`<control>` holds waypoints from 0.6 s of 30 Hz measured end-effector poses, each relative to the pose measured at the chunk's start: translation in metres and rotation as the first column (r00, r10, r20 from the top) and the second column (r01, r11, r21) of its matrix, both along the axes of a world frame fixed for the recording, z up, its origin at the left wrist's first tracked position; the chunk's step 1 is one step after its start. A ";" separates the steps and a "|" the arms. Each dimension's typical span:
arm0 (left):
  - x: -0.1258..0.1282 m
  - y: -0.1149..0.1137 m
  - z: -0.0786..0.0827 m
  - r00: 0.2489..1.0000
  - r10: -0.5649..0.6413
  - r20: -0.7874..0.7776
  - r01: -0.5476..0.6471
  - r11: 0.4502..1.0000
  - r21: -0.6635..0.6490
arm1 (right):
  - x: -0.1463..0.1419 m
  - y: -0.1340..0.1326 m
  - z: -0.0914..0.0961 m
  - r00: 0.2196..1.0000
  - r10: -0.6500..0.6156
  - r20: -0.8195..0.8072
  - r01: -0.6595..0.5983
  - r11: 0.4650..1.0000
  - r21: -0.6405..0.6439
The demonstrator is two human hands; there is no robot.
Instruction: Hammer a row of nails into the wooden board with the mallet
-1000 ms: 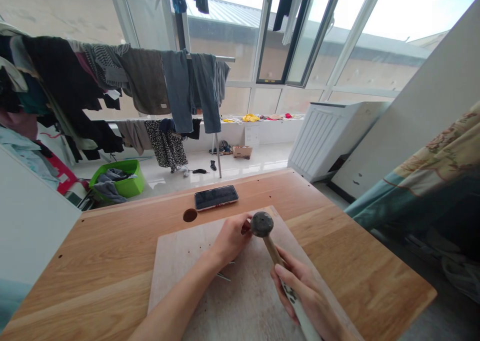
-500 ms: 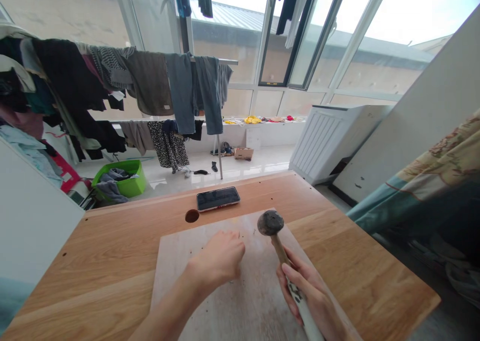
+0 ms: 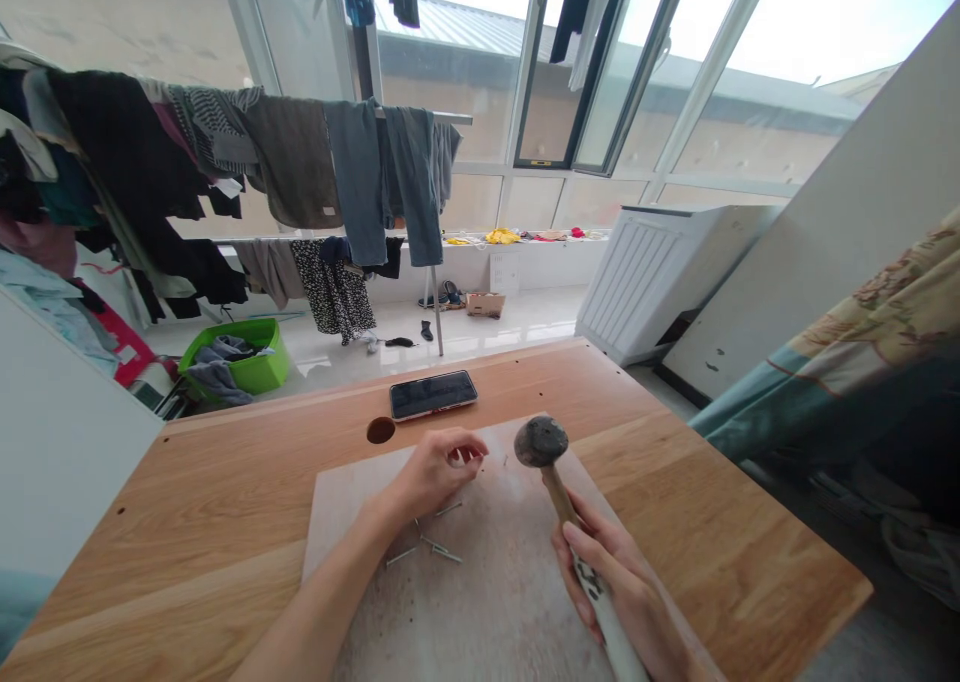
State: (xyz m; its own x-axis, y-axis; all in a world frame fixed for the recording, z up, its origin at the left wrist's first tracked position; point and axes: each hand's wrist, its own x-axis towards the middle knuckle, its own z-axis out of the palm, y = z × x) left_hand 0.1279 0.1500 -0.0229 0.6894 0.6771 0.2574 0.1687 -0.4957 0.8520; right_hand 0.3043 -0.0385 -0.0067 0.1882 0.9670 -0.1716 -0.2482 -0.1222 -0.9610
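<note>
Wooden tabletop (image 3: 202, 552): spread across the foreground, with one pale board (image 3: 480, 622) laid on it and one round hole (image 3: 381, 430) cut near its far edge.
Green basin (image 3: 266, 370): one, set on the floor at far left, grey cloth (image 3: 223, 376) heaped inside.
Loose nails (image 3: 446, 554): at least four can be counted on the board; the leftmost is slanted away to the right, the overlapping pair beside it the other way. Some are partly hidden by the left wrist.
Left hand (image 3: 435, 470): fingers curled toward the thumb; whether anything is pinched cannot be told.
Phone (image 3: 433, 395): one, laid flat beyond the board.
Upright nail (image 3: 505, 459): one, faintly seen, stood on the board between the left fingertips and the hammer head.
Hammer (image 3: 541, 442): one, held over the board's right part, long axis diagonal, dark head pointed away and leftward.
Right hand (image 3: 611, 577): fingers wrapped round the handle.
</note>
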 end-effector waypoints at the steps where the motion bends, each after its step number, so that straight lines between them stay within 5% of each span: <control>1: 0.000 -0.001 0.000 1.000 0.008 0.010 -0.008 1.000 0.000 | 0.000 0.000 0.001 1.000 -0.005 0.004 0.005 1.000 0.000; 18: 0.000 -0.003 0.004 0.997 -0.082 -0.001 0.082 0.993 0.081 | -0.003 -0.001 0.007 0.996 -0.024 0.082 0.025 1.000 -0.006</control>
State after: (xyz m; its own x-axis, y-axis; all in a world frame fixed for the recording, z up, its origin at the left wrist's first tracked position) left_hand 0.1281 0.1473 -0.0189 0.7411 0.5954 0.3103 0.1232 -0.5748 0.8089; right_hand 0.3011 -0.0396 -0.0002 0.2256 0.9608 -0.1611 -0.1718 -0.1235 -0.9774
